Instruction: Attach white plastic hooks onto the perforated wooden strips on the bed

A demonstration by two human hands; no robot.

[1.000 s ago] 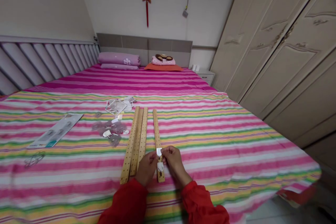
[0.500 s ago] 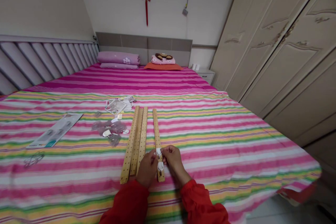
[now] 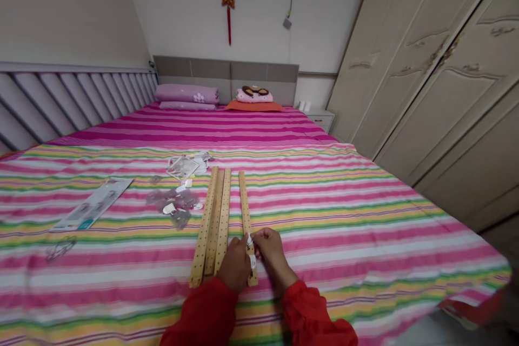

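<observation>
A narrow wooden strip with rows of holes lies lengthwise on the striped bedspread, its near end between my hands. Two small white pieces with dark metal parts sit on it: an upper white piece and a lower white piece. My left hand is closed, its fingertips at the upper piece and its back covering part of the strip. From the other side my right hand pinches the edge of that same piece. The fine detail between the fingers is too small to make out.
Several more perforated wooden strips lie close together left of my left hand. Beyond them are small plastic bags, white paper scraps, a flat blister pack and a thin wire-like bundle on the bedspread.
My left hand has shifted slightly right and now covers part of the lower white piece. The upper piece looks turned, seen more edge-on. The view has moved a little.
</observation>
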